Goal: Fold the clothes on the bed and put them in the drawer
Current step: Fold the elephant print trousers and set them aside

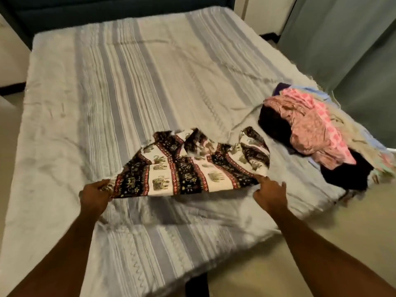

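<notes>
Gripping the elephant-print garment, left hand and right hand.

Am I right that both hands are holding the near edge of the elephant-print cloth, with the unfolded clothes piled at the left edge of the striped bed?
Not quite: the head view shows the pile of unfolded clothes at the right edge of the striped bed. The rest holds: left hand and right hand hold the black-and-cream elephant-print cloth.

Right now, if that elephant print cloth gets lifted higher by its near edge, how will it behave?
Probably floppy: the elephant print cloth sags and ripples between the left hand and the right hand. Likely light, since a pinch at each near corner holds that edge up. Its crumpled far end would probably trail limply over the bed.
</notes>
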`<action>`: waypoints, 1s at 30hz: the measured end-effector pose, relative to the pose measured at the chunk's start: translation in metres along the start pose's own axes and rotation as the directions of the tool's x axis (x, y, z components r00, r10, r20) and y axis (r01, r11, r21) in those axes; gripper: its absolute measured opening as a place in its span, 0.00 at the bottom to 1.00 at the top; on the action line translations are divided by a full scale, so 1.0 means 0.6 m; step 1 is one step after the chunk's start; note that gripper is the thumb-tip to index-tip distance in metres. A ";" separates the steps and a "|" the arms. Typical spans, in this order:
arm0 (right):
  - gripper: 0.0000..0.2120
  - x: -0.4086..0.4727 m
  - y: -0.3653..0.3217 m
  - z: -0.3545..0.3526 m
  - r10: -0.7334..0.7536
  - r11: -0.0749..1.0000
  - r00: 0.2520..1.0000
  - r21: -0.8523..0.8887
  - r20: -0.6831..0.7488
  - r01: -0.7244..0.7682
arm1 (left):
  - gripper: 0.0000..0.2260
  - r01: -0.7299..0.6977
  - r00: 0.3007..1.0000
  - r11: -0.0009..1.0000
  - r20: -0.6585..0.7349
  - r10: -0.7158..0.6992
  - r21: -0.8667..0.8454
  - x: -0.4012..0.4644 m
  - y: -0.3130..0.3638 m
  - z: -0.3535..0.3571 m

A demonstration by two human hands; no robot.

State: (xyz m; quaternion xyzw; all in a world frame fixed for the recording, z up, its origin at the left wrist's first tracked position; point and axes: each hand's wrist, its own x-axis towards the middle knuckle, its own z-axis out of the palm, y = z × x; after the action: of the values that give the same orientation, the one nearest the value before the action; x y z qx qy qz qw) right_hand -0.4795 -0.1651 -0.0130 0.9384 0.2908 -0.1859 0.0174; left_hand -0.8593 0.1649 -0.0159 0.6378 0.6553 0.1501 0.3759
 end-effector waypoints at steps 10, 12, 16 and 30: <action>0.35 -0.115 0.019 0.196 0.077 0.987 0.929 0.106 0.363 -0.123 | 0.32 -0.088 0.940 0.913 0.336 -0.056 0.399 -0.094 -0.212 0.109; 0.35 -0.123 0.009 0.191 0.044 0.983 0.931 0.149 0.362 -0.104 | 0.35 -0.112 0.935 0.907 0.353 -0.043 0.405 -0.093 -0.204 0.128; 0.31 -0.130 -0.005 0.167 0.078 0.969 0.931 0.194 0.358 -0.156 | 0.36 -0.292 0.862 0.873 0.503 0.063 0.391 -0.100 -0.137 0.178; 0.20 0.000 0.065 0.093 0.327 0.819 0.939 0.464 0.104 -0.337 | 0.31 -0.608 0.580 0.784 0.743 0.333 0.123 -0.156 0.178 0.419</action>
State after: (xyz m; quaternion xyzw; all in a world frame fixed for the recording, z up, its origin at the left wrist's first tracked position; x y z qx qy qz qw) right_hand -0.4769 -0.2051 -0.0680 0.9480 0.0681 -0.2546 -0.1783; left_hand -0.6188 0.0202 -0.0846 0.8573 0.2857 -0.1254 0.4095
